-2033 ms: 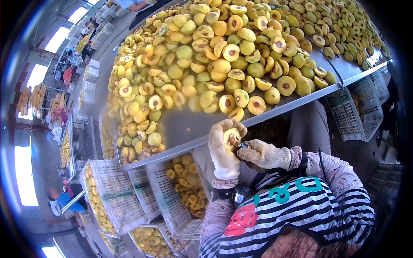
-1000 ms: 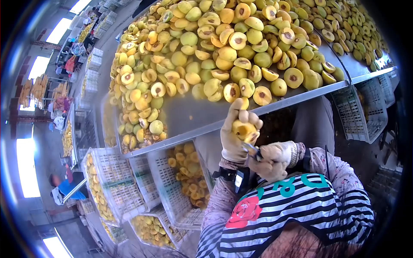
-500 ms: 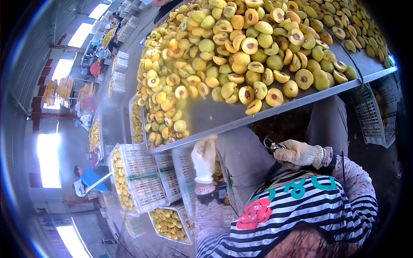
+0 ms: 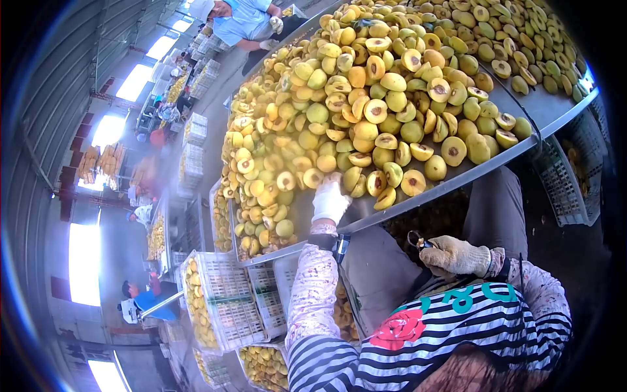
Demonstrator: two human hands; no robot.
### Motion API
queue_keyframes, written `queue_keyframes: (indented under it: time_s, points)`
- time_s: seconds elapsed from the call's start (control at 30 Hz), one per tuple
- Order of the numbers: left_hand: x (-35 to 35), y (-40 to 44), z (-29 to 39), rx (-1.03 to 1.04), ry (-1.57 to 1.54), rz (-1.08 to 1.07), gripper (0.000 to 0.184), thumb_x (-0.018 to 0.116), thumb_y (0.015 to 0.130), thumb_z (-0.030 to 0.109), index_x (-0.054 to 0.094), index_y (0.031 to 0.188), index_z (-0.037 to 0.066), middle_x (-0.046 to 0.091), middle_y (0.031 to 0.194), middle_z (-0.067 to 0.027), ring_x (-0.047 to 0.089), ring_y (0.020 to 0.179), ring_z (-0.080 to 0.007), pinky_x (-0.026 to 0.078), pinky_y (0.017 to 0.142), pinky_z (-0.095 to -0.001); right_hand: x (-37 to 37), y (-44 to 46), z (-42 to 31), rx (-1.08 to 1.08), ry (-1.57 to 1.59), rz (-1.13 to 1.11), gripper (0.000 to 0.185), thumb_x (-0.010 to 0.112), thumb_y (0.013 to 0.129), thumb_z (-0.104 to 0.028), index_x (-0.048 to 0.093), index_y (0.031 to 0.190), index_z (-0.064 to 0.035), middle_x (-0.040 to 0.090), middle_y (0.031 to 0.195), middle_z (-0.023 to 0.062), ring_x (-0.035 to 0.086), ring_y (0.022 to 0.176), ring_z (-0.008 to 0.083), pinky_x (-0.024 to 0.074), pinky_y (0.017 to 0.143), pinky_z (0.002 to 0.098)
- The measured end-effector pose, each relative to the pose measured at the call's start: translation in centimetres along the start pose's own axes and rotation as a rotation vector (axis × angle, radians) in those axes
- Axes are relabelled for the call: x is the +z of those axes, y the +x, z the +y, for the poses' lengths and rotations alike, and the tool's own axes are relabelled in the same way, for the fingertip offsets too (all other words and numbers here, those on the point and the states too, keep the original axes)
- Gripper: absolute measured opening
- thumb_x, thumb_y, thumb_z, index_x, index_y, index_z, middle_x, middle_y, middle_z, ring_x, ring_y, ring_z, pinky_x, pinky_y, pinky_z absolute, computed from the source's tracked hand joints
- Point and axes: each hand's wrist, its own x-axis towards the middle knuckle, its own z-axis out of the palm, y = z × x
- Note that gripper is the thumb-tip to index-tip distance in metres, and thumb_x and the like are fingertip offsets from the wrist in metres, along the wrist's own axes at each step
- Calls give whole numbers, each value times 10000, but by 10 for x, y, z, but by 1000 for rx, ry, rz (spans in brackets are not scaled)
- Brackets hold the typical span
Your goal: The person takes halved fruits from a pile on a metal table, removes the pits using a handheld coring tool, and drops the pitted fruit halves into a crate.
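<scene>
Broadly, a metal table (image 4: 304, 215) fills the upper part of the view, and a heap of halved fruit (image 4: 364, 130) sprawls over it from about eight o'clock, up through twelve, round to two. At eleven o'clock a person in a light blue shirt (image 4: 245, 26) leans in beside the far side of the table. Between four and five, the wearer's black-and-white striped top (image 4: 457, 326) shows a red rose. Between seven and eight stands a white crate (image 4: 225, 297) with fruit in it, and another crate (image 4: 554, 186) sits at three, beneath the table's edge. The gloved left hand (image 4: 330, 199) is at the dial's centre, reaching over the front edge, fingertips against the near fringe of the heap; whether those fingers grip a piece or lie loose, I cannot tell. Near four o'clock the gloved right hand (image 4: 458, 255) is off the table, its fingers curled snugly about a small ring-ended tool (image 4: 423, 244) with a dark handle. Just right of the left hand, one fruit half (image 4: 385, 198) lies close to the table's front edge.
</scene>
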Motion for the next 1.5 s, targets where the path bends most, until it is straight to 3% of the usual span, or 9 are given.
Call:
queue_keyframes:
  time_s: [0.1,0.17,0.27,0.4,0.83,1.0,1.13,1.23,1.5]
  points:
    - [10,-20,-29,-111,-521,87,447,672,761,135,586,1193,59,651,1103,-146,663,862,-235,579,740,-333,1,7,1,12,-16,-1,366,581,1001,-415,474,844,-102,445,592,-16,388,471,88,322,420,256]
    - [4,-55,-20,-113,-1593,40,451,596,816,124,568,1255,21,655,1147,-170,681,898,-254,601,742,-360,6,13,-8,14,-41,-7,357,580,1000,-410,491,844,-101,449,594,-21,399,463,89,322,415,255]
    - [7,-100,21,-24,-2085,-72,464,548,899,219,538,1306,-5,630,1231,-252,684,992,-366,622,767,-473,16,34,-15,20,-162,2,376,577,991,-449,534,868,-97,467,598,-23,436,457,91,339,411,248]
    - [7,-129,85,-278,-1999,115,479,332,1073,434,556,1175,22,669,1053,-195,668,832,-291,581,667,-391,43,53,-33,35,-219,80,479,569,964,-543,599,898,-69,540,622,5,513,519,118,412,488,270]
    - [2,-141,86,-289,-1955,109,390,554,1008,339,666,931,-26,703,923,-159,664,782,-211,555,704,-313,47,78,-7,-48,-532,163,544,620,935,-517,660,1133,-12,693,951,207,661,909,375,512,802,413]
    - [11,-133,75,-59,-2085,-85,307,568,994,207,676,1118,-52,711,883,-121,671,800,-201,547,756,-304,27,76,3,237,-13,-168,463,583,969,-532,633,860,-85,532,605,-3,496,511,109,415,489,275]
    - [15,-119,68,42,-2123,-276,327,511,964,92,632,1224,-64,704,829,-104,667,775,-184,548,740,-305,45,74,5,-143,-296,99,481,577,970,-538,611,822,-81,525,600,-9,485,479,115,378,447,259]
    - [14,-112,65,123,-2085,-353,328,489,963,82,636,1218,-63,703,812,-100,666,743,-176,546,714,-289,43,70,-2,169,-121,10,503,576,966,-553,639,876,-62,558,632,10,533,549,133,435,518,281]
    - [4,-116,79,54,-1844,-214,341,454,972,94,631,1218,-62,702,792,-97,661,709,-147,529,680,-249,33,75,16,-107,-294,85,500,559,979,-537,621,871,-53,552,616,26,528,516,151,434,497,289]
